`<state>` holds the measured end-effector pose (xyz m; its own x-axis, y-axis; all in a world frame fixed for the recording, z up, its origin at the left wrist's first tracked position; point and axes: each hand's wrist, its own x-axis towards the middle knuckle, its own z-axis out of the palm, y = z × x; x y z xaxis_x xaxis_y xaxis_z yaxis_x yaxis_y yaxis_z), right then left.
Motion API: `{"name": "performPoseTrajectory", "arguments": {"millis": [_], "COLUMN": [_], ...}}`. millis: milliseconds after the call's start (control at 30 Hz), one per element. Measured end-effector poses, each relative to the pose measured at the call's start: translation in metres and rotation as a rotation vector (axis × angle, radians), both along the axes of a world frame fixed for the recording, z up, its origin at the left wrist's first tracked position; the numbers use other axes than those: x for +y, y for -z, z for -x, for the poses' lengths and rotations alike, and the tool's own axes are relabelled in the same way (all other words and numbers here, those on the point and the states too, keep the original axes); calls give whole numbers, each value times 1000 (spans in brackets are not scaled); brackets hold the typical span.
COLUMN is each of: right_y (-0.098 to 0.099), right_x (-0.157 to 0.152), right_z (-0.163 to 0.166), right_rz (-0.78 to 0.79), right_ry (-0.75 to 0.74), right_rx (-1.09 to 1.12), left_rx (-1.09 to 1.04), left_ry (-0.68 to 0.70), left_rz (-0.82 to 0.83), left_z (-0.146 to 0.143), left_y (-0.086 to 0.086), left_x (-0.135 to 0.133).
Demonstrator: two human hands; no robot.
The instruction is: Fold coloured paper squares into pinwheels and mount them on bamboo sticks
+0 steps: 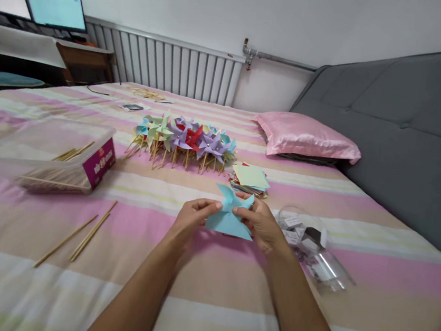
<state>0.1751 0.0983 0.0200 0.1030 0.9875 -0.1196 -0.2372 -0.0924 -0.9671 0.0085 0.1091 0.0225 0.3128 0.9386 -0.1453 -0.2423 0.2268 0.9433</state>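
Observation:
Between my hands, above the striped bedspread, is a light blue paper pinwheel, partly folded, its upper corners bent in and its lower edge flat. My left hand pinches its left side with thumb and fingers. On the right side, my right hand grips the paper, thumb close to the middle, some fingers hidden behind it. Just beyond my right hand lies a stack of coloured paper squares, pale yellow on top. Several finished pinwheels on wooden sticks stand grouped further back.
Left stands a clear plastic box of wooden sticks; 3 loose sticks lie before it. At right are clear plastic containers with small items. A pink pillow rests by the grey headboard. Monitors stand far left.

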Motion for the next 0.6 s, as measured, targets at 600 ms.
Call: {"name": "performPoseTrajectory", "arguments": {"millis": [600], "right_y": [3], "right_x": [-2], "right_z": [13], "right_rz": [-210], "right_ry": [-72], "right_rx": [-195], "left_rx": [11], "left_ry": [-116], "left_rz": [40], "left_z": [-7], "left_y": [4], "left_x": [-2]}}
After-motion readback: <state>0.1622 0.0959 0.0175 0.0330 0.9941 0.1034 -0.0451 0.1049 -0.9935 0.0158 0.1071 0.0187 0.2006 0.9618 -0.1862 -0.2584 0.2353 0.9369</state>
